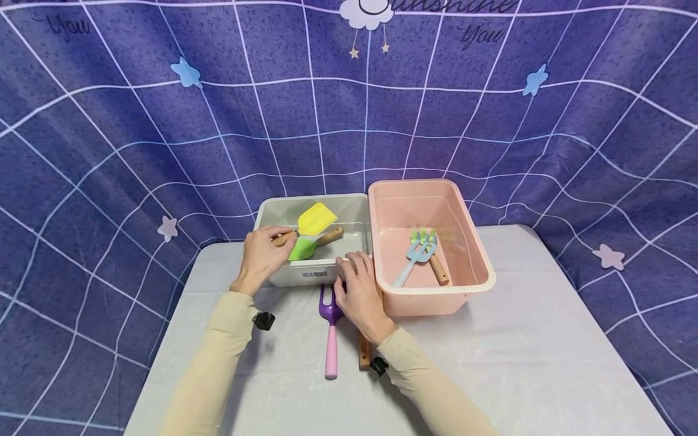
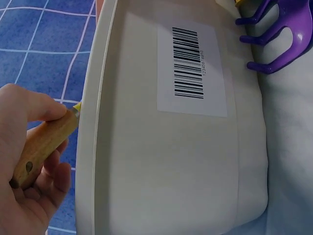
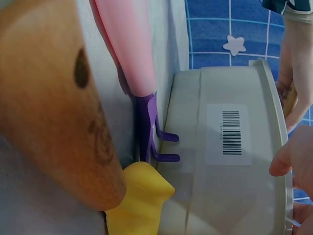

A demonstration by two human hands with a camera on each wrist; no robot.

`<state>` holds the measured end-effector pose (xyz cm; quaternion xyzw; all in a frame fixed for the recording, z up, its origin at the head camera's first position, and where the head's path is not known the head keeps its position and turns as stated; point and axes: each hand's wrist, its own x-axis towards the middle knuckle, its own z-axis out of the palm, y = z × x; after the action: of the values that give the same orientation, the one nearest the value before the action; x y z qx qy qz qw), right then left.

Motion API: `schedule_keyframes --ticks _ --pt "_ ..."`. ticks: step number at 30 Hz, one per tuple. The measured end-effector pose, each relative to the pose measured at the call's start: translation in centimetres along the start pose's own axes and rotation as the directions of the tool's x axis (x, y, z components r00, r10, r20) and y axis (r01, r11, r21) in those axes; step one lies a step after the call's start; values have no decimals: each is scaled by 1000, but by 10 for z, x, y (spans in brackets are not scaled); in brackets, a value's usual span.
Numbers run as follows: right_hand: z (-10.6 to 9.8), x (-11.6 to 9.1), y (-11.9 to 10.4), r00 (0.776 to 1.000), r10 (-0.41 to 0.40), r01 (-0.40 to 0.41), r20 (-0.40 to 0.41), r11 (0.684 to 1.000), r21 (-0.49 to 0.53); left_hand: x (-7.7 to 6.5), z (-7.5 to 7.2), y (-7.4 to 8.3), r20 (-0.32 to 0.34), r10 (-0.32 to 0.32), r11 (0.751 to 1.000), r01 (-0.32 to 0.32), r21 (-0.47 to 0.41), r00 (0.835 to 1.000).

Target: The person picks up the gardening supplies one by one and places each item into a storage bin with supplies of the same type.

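Observation:
My left hand [image 1: 262, 254] grips the wooden handle [image 2: 46, 147] of a toy shovel, whose yellow blade [image 1: 317, 219] hangs over the grey bin [image 1: 313, 277]. Below that blade, inside the bin, a green trowel [image 1: 302, 249] lies with its wooden handle leaning to the right. My right hand [image 1: 360, 297] holds the front rim of the grey bin near its right corner, thumb outside and fingers over the edge. In front of the bin lies a purple fork [image 1: 330, 312] with a pink handle. A wooden-handled tool [image 1: 364, 354] with a yellow head [image 3: 142, 196] lies partly hidden under my right forearm.
A pink bin [image 1: 420, 303] stands against the grey bin's right side. In it lie a light-blue fork [image 1: 421, 252] and a green tool with a wooden handle [image 1: 438, 270]. Behind both bins hangs a blue grid-patterned curtain [image 1: 338, 109]. A pale cloth covers the table [image 1: 523, 363].

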<state>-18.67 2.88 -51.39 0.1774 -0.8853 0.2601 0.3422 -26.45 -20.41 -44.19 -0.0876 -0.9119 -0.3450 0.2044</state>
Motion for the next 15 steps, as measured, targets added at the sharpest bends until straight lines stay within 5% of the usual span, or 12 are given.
schedule_keyframes --ticks 15 --pt "-1 0 0 1000 7 -7 14 1000 -1 7 6 2 80 17 1000 -19 21 997"
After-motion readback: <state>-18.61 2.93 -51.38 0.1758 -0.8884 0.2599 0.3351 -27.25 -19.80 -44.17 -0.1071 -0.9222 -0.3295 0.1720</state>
